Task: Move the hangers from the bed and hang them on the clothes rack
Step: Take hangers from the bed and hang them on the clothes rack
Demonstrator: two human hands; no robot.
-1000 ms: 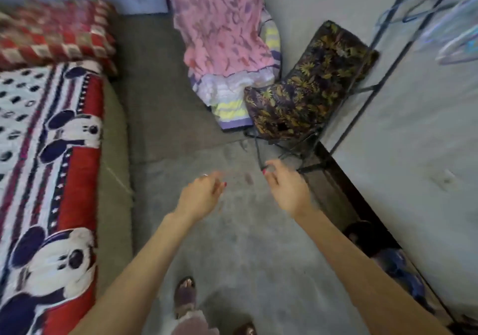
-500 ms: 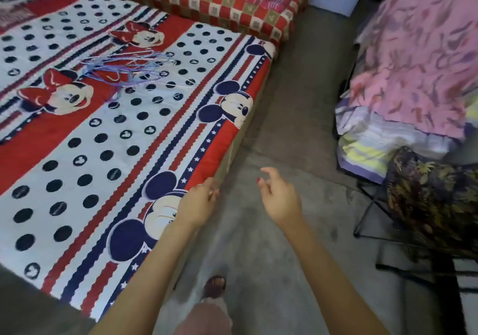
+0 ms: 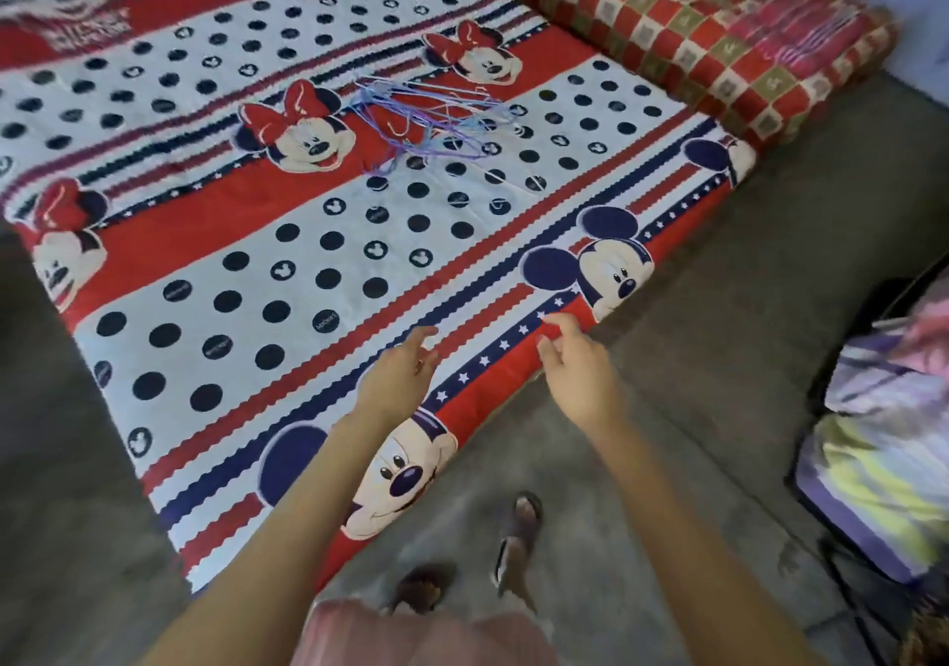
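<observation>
From my remote seat I see both bare hands reaching forward over the near edge of the bed [image 3: 215, 234], which fills the upper left and centre of the frame under a red, white and navy cartoon-mouse sheet. The left hand [image 3: 398, 377] hangs just below centre with its fingers loosely spread and holding nothing. The right hand [image 3: 577, 367], just beside it to the right, has its fingers slightly curled and apart, also empty, above the sheet's red border. The hangers [image 3: 426, 123], a tangled pile of thin purple and blue wire shapes, lie on the sheet in the upper centre of the frame, well apart from both hands. A red checked bolster [image 3: 719, 43] runs along the upper right, touching the bed's far end. Folded striped bedding [image 3: 883, 465] sits at the right edge. At bottom centre, two sandalled feet [image 3: 518, 527] stand on the grey floor [image 3: 693, 336].
</observation>
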